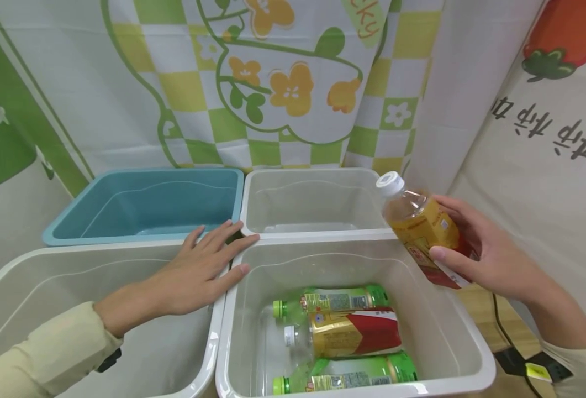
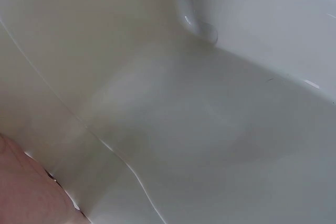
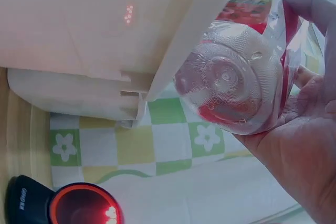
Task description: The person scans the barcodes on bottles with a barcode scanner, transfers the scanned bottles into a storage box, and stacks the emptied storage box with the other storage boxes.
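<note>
My right hand (image 1: 491,254) grips a plastic bottle (image 1: 422,224) with a gold and red label and a white cap. The bottle tilts, cap up and to the left, over the right rim of the front right bin (image 1: 471,354). Its clear round base faces the camera in the right wrist view (image 3: 226,77). My left hand (image 1: 198,271) rests with fingers spread on the rims where the bins meet. Inside the front right bin lie a gold and red bottle (image 1: 357,333) and two green-capped bottles, one behind (image 1: 342,298) and one in front (image 1: 357,373).
A blue bin (image 1: 163,204) and a pale bin (image 1: 312,202) stand behind. At front left is a large pale bin (image 1: 148,354). A black device with a glowing red ring (image 3: 84,203) sits beyond the right side, and a black cable (image 1: 501,320) runs over the wooden surface.
</note>
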A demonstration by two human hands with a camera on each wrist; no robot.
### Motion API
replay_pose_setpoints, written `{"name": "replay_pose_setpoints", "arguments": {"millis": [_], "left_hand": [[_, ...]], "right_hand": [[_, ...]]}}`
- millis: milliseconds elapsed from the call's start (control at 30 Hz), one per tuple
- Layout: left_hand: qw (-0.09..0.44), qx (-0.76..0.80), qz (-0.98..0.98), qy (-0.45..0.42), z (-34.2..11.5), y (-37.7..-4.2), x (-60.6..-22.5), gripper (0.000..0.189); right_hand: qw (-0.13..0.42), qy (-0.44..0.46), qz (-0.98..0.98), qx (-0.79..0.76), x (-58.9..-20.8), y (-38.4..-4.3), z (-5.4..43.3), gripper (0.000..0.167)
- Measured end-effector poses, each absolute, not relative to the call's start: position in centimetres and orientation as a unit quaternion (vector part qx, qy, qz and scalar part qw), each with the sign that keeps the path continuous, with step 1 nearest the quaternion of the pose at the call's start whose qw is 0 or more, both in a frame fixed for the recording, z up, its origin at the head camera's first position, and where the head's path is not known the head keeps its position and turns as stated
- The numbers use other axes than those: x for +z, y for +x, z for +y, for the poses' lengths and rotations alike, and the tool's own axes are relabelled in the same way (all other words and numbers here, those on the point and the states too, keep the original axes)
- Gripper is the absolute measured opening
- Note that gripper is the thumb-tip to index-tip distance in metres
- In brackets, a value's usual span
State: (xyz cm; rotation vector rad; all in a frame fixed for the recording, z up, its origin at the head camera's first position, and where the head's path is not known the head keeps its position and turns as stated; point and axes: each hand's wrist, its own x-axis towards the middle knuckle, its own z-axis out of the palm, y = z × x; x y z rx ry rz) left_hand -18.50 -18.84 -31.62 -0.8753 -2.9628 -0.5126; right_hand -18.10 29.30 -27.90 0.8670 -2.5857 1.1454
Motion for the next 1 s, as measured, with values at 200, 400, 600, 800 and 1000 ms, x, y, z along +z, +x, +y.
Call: {"name": "replay_pose_setpoints", "arguments": {"millis": [200, 400, 600, 800, 1000], "left_hand": [[0.006, -0.167, -0.945, -0.281, -18.8, -18.5, -31.7, 0.058], [0.004, -0.168, -0.945, -0.281, -18.8, -18.5, -31.7, 0.058], [0.005, -0.168, -0.944, -0.283, -18.8, -18.5, -31.8, 0.057], [0.005, -0.167, -0.943, -0.286, -18.7, -18.5, -32.0, 0.057], [0.005, -0.163, -0.945, -0.284, -18.8, -18.5, -31.7, 0.057]], "right_hand": [[0.131, 0.25, -0.864, 0.418, -28.7, -18.4, 30.8, 0.081], [0.154, 0.193, -0.863, 0.441, -30.0, -18.7, 32.5, 0.073], [0.123, 0.178, -0.786, 0.579, -32.0, -19.1, 33.7, 0.065], [0.121, 0.19, -0.74, 0.633, -33.6, -19.5, 34.2, 0.055], [0.113, 0.178, -0.726, 0.654, -34.6, -20.0, 34.9, 0.044]]}}
